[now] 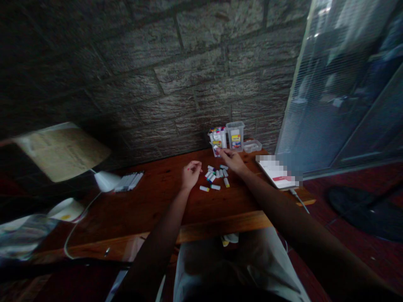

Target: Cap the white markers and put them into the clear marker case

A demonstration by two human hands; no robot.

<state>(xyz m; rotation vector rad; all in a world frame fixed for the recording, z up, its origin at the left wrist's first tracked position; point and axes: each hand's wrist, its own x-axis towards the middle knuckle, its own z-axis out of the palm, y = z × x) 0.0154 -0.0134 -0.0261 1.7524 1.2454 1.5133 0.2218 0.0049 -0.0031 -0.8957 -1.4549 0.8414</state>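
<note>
My left hand (190, 173) rests on the wooden table (151, 201) with its fingers curled, a small red-tipped thing pinched at the fingertips. My right hand (232, 160) reaches further back, its fingers closed on a small marker close to the plastic boxes. Between the hands lie several short white markers with coloured caps (215, 176). A clear box full of markers (217, 137) and a second clear box (235, 135) stand against the wall.
A clear lid (252, 146) lies beside the boxes. A white notebook (278, 173) sits at the table's right edge. A bundle of markers (128, 181), a lamp (63, 151) and a cable lie left. A stone wall rises behind; a fan base (362, 209) stands on the floor.
</note>
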